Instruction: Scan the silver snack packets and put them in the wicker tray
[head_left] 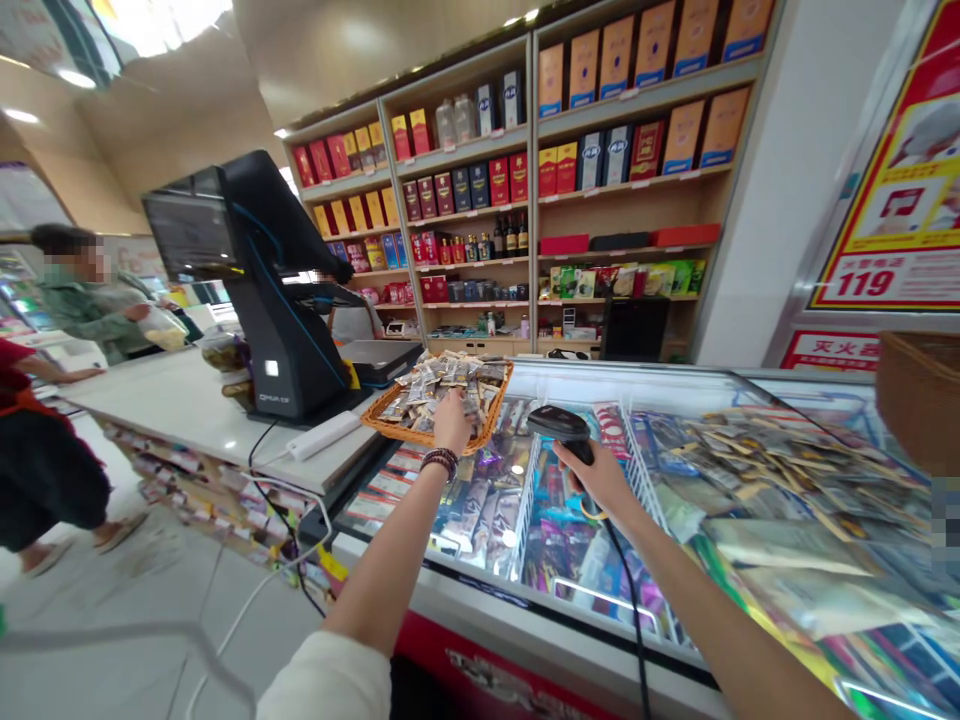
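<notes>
My left hand (452, 424) reaches over the near rim of an orange-brown wicker basket (498, 408). Its fingers are drawn together among the small clear-and-brown packets (420, 385) heaped inside; what they hold, if anything, is hidden. A beaded bracelet (441, 460) circles that wrist. In my right hand (600, 470) is a black handheld barcode scanner (559, 422), gripped by its handle above the glass-topped freezer, its head tilted to the left. A black cable (634, 600) hangs down from the scanner. The basket rests at the freezer's left end, beside the counter.
Beneath the glass, the freezer (480, 500) holds colourful packages and white wire dividers. More loose packets (787, 460) spread across the right side. A black checkout terminal (262, 300) stands on the white counter (150, 390). Cables hang at the counter's end. People stand at left; boxed shelves (472, 185) line the back.
</notes>
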